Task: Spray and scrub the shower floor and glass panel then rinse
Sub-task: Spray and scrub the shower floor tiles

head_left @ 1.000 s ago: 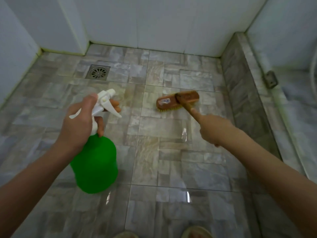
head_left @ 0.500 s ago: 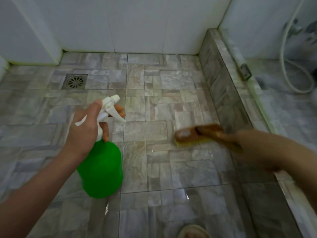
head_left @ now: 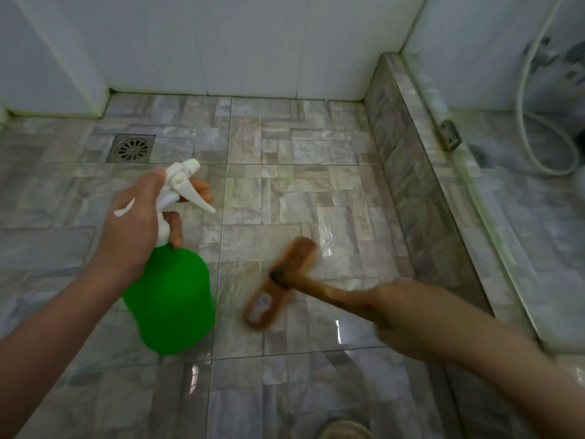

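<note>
So, looking straight down into the shower here. Left hand (head_left: 136,223) is wrapped around the white neck of the green spray bottle (head_left: 171,299), left of centre in the frame. The thumb is over the top of the white trigger head (head_left: 183,182) and a couple of fingertips (head_left: 198,186) poke out past the trigger. The nozzle points toward the top of the frame, and the bottle is up off the floor with its green belly hanging toward the lower left.

Right hand (head_left: 389,304) comes in from the lower right and is closed around the wooden handle (head_left: 316,286) of the scrub brush (head_left: 278,280). The brush head sits just right of the bottle, near the middle of the frame, angled diagonally with its wooden back facing up. It's pretty blurry, so I can't tell if the bristles are actually pressing on the tiles.

The shower floor (head_left: 285,153) is grey-brown stone-look tile with wet, shiny patches around the brush and toward the bottom of the frame. A square metal drain (head_left: 131,148) sits in the upper left. White wall tiles (head_left: 253,42) run across the top.

Along the right there's a raised tiled curb (head_left: 408,172), and the glass panel (head_left: 522,232) stands on it, with a small metal bracket (head_left: 450,134) at its base. Through the glass, upper right, a white hose (head_left: 531,122) loops down. The tip of a sandal (head_left: 345,430) shows at the bottom edge.
</note>
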Demonstrator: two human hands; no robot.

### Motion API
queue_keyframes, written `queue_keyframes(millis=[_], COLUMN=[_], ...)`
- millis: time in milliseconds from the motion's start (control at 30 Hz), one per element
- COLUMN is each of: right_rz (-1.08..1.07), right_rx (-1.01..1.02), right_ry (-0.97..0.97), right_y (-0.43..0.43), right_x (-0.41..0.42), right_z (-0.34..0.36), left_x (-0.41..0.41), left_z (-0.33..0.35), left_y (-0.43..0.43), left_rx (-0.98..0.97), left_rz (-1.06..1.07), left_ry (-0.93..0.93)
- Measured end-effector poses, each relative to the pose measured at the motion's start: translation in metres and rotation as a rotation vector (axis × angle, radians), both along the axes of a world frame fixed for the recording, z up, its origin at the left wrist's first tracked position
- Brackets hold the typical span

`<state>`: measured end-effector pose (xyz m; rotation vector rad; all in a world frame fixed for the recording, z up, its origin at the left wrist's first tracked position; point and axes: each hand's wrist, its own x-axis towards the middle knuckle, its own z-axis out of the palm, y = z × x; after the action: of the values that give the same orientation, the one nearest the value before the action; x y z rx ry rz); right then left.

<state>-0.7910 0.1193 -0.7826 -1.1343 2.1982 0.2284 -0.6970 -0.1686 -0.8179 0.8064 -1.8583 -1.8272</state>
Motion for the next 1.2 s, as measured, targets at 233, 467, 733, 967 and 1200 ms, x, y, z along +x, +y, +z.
queue_keyframes(millis=[233, 467, 733, 967, 1200], right_rz=[0.066, 0.124, 0.411, 0.576, 0.720], right_rx=[0.050, -0.162, -0.085, 0.071, -0.164], right_ry=[0.086, 0.113, 0.110, 0.005, 0.068], right_y=[-0.008, -0.074, -0.130, -0.159, -0.231], right_x=[0.007, 0.013, 0.057, 0.074, 0.154], right_z=[0.005, -0.024, -0.011, 0.015, -0.026], left_x=[0.023, 0.066, 0.139, 0.214, 0.294], left_z=[0.000, 0.005, 0.018, 0.026, 0.028], left_y=[-0.019, -0.048, -0.066, -0.064, -0.056], left_rx=[-0.022, -0.049, -0.081, -0.134, -0.157], left_rz=[0.044, 0.152, 0.332, 0.515, 0.682], left_ry=[-0.004, 0.000, -0.014, 0.003, -0.028])
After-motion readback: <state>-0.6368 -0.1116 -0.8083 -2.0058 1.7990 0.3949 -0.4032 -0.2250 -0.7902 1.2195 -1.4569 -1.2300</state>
